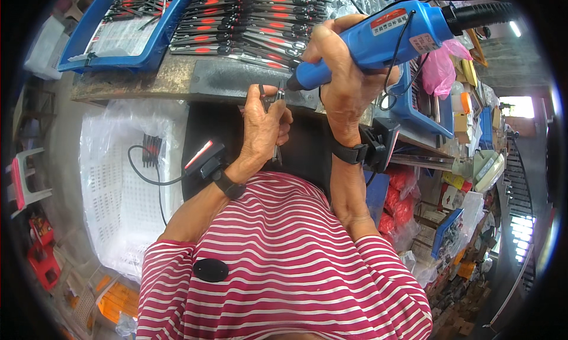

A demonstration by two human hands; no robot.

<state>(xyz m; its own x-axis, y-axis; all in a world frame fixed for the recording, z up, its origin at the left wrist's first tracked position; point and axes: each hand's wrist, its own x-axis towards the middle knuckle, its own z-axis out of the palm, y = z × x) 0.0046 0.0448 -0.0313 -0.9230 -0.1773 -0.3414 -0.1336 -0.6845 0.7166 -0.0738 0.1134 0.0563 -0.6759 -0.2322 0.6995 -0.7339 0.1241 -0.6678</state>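
Observation:
My right hand [349,73] is wrapped round a blue electric screwdriver [373,41], a thick cord running from its back end. The screwdriver's dark nose points left and down, close to the top of a slim black-and-silver hand tool [280,95]. Whether the bit touches it I cannot tell. My left hand [264,124] is closed on that slim tool and holds it upright at the table's front edge. A pointed metal end shows below the fingers; the middle is hidden in the palm. Similar black, silver and red tools [260,23] lie in stacked rows just beyond.
A blue tray [151,53] with more such tools and papers stands at the far left; another blue tray [438,124] is at the right. A white crate [112,192] lined with clear plastic holds a few tools at lower left. A pink bag [441,68] hangs at right.

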